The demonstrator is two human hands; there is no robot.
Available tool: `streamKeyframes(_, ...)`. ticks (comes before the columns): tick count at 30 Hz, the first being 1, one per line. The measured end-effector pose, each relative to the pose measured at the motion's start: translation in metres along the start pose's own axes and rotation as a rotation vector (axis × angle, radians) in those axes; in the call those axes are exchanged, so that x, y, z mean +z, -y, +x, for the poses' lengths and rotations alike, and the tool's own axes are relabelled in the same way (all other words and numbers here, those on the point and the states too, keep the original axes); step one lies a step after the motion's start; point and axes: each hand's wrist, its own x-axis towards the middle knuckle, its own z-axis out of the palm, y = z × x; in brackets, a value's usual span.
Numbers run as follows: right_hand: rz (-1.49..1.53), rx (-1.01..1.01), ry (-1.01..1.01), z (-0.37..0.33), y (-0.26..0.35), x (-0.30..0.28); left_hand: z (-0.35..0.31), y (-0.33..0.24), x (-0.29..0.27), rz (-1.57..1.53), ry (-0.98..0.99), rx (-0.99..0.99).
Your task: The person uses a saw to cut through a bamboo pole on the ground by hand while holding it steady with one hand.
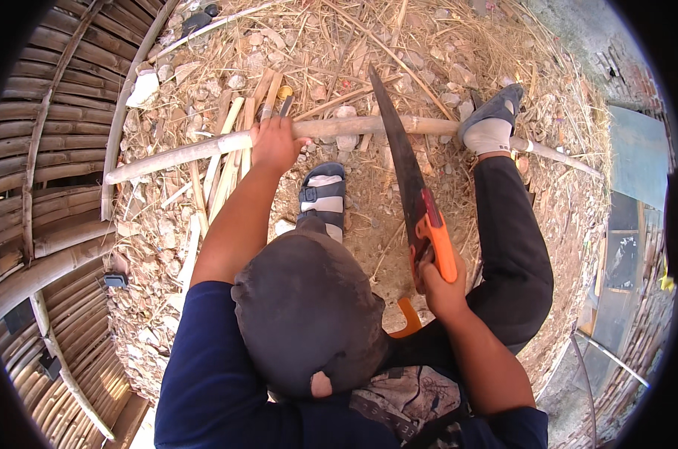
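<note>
A long bamboo pole (346, 127) lies crosswise on the ground in front of me. My left hand (275, 144) is closed over it, left of the middle, thumb out to the right. In my right hand (440, 284) I grip the orange handle of a hand saw (400, 142). Its dark blade points away from me and crosses over the pole, between my left hand and my right foot; whether the teeth touch the bamboo I cannot tell. My right foot, in a sock and dark sandal (494, 116), rests on the pole's right part.
Split bamboo strips (230, 150) lie beneath the pole near my left hand. Straw and stones cover the ground (421, 67). A bamboo slat wall (62, 150) rises on the left. My left sandal (322, 196) stands nearer me. A curved orange object (408, 318) lies by my right leg.
</note>
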Motion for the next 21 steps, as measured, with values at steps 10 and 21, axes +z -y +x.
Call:
streamKeyframes(10,0.077,-0.018,0.031,-0.060,-0.015,-0.027,0.000,-0.004,0.004,-0.025,-0.058,0.039)
streamKeyframes(21,0.148,0.146,0.045,0.009,0.004,-0.009,-0.002,0.010,0.007,-0.038,-0.086,0.020)
